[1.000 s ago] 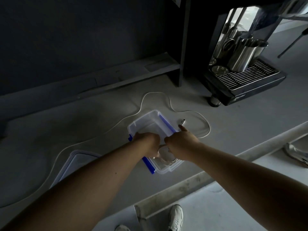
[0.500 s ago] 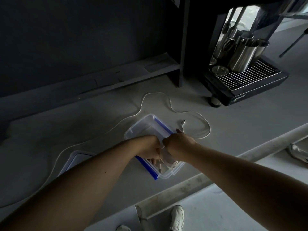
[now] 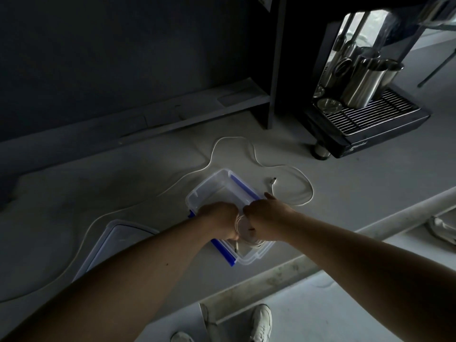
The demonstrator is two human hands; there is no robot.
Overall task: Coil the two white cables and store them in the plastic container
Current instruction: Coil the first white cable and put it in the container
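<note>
Left hand (image 3: 219,219): curled; your fingers grip one side of the coil (image 3: 243,227), so its loops cannot spring apart.
Right hand (image 3: 267,212): grips the coil's other side, forefinger stretched out, probably to steady it on the way in.
Coil: one white cable, wound, held between your hands over the near end of the container (image 3: 212,186). Whether it touches bottom cannot be told.
Container: open on the tabletop (image 3: 345,193), close to you for easy reach.
Cable (image 3: 312,192): the second one, uncoiled, trailing past the container's far side. Your next job, I judge.
Lid (image 3: 116,233): off, lying left of the container, out of the way.
</note>
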